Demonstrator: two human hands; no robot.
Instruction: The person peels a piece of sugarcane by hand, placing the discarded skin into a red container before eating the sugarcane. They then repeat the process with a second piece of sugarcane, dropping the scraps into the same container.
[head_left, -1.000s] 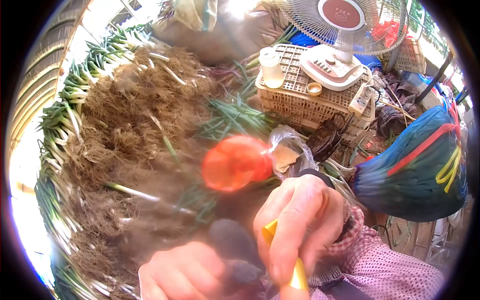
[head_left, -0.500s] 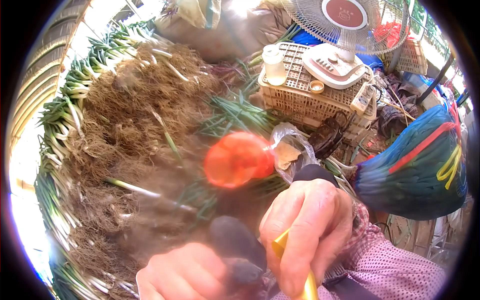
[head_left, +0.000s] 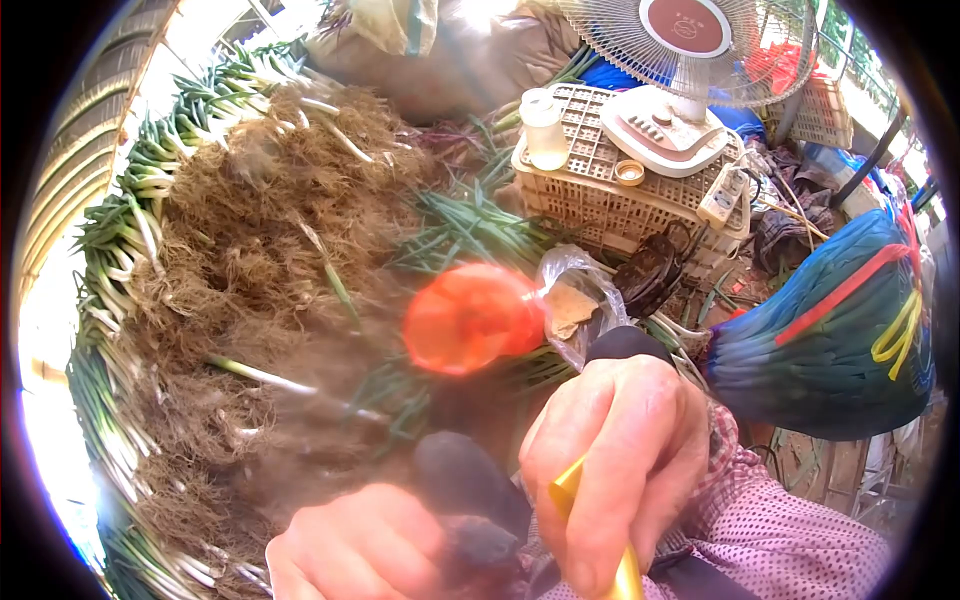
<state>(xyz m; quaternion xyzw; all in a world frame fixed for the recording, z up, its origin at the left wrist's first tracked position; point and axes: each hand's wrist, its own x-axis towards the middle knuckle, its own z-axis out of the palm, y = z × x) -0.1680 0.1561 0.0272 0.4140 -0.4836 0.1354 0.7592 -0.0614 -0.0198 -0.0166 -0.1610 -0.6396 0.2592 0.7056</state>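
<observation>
Right hand slightly further right than a second ago; left hand a touch further left, gap between them wider. Yellow strip remains pinched between right thumb and fingers: grip apparently kept, only a small adjustment. Strip smooth, glossy, curled, running off the lower edge. Left fingers curled; whether they hold anything, cannot tell. Beyond: red-orange translucent thing, blurred, rounded; crinkled clear bag; matted, fibrous brown roots; farther off, latticed plastic crate.

Pale marks on the red centre badge of the fan, too small for me to read, no text legible on my feed
</observation>
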